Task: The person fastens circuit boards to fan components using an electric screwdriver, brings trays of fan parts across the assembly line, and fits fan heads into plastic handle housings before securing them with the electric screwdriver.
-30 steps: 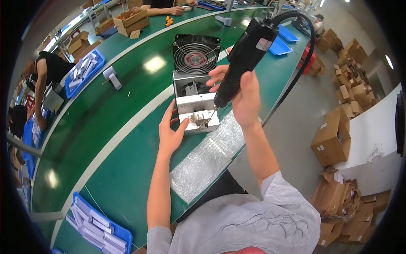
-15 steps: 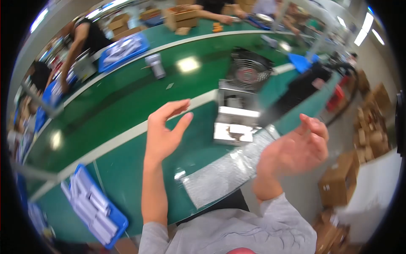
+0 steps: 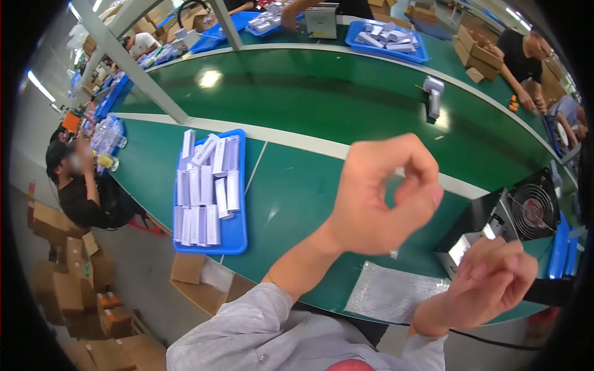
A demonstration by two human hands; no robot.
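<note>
My left hand is raised above the green table, its thumb and fingers curled together into a ring. Nothing shows between them. Lower and to the right, my right hand hovers with its fingers bent inward, and I see no object in it. Below and between the hands lies a silvery bubble-wrap sheet at the table's near edge. Behind my right hand stands a dark machine with a round fan grille; its shiny metal front is partly hidden by that hand.
On the left of the table is a blue tray with several small white-lilac boxes. Past a pale rail runs a green belt carrying small pale devices. Co-workers sit at left and far right. Cartons crowd the floor.
The view has swung left, so the blue tray shows more fully and the machine sits further right. My left thumb and fingers, apart before, have come together. My right fingers are curled more.
</note>
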